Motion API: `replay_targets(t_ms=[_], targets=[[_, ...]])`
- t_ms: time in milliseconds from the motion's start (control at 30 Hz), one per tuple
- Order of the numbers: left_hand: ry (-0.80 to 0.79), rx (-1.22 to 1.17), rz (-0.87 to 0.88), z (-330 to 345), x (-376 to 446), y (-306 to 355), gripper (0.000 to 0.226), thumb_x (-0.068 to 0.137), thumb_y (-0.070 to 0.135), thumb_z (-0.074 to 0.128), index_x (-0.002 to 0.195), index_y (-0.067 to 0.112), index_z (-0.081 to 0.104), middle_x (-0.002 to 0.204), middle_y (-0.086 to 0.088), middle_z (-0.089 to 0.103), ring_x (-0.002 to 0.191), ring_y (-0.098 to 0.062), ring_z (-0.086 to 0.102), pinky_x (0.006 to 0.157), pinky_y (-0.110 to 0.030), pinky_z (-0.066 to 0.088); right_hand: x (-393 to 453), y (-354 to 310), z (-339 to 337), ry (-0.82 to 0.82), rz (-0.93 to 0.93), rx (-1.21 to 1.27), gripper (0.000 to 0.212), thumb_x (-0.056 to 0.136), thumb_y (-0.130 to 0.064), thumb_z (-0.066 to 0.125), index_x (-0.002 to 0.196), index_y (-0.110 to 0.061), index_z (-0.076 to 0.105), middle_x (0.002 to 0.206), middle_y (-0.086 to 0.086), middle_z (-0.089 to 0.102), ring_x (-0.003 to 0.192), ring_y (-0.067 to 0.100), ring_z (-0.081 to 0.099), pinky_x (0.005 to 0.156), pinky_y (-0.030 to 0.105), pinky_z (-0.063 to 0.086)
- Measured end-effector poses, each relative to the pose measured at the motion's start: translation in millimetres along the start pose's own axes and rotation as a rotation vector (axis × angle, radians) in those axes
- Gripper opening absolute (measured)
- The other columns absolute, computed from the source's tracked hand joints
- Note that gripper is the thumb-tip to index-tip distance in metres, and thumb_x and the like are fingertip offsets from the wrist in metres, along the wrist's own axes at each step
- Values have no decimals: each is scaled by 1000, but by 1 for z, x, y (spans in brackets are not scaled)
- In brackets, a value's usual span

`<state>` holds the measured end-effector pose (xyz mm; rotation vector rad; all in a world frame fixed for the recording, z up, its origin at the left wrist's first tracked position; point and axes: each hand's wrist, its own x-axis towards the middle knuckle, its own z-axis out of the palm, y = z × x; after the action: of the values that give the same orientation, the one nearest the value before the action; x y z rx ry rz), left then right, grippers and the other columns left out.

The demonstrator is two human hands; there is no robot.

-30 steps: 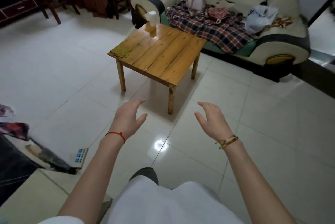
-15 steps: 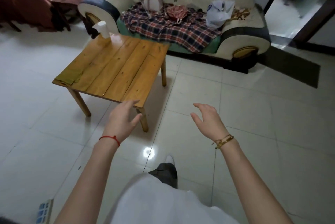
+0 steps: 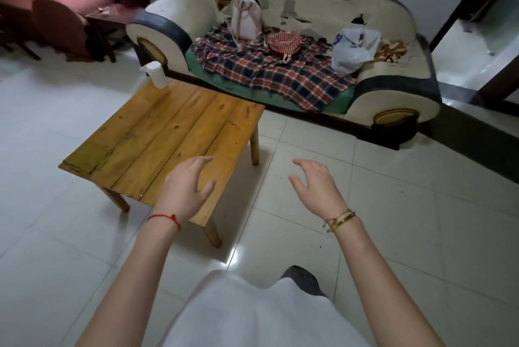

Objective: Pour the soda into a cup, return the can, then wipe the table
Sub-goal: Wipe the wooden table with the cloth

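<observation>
Low square desk (image 3: 157, 133) of yellow-brown wooden planks on round wooden legs, standing on pale tiled floor, one corner nearest camera. Left corner patch of top greenish, edge chipped. White cylindrical cup (image 3: 157, 74), paper or plastic cannot tell, upright at far corner of desk, just in front of sofa arm; small white tab projecting from its rim at left. Contents not visible.

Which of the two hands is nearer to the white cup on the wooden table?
Left. The left hand hovers over the table's near corner, in front of the white cup; the right hand is over the floor, further right.
</observation>
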<state>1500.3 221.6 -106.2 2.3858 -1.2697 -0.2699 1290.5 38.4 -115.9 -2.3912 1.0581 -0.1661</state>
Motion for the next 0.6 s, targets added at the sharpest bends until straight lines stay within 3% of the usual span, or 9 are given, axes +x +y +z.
replay_targets(t_ms=[300,600], targets=[[124,-28,-283,31,93,9,51,92,32,61,140,21,46,140,0,53,131,-19,47,110,-45,41,157,16,-1,-187,-254,-34,48,100,-35,45,143,-15,42,143,3,48,136,20,37,113,37,31],[282,-39,-541,53,190,47,50,92,32,62,139,20,49,137,-1,56,129,-20,49,109,-41,42,327,37,-45,-318,-527,-101,48,100,-36,45,143,-15,42,141,3,49,134,21,39,114,37,32]])
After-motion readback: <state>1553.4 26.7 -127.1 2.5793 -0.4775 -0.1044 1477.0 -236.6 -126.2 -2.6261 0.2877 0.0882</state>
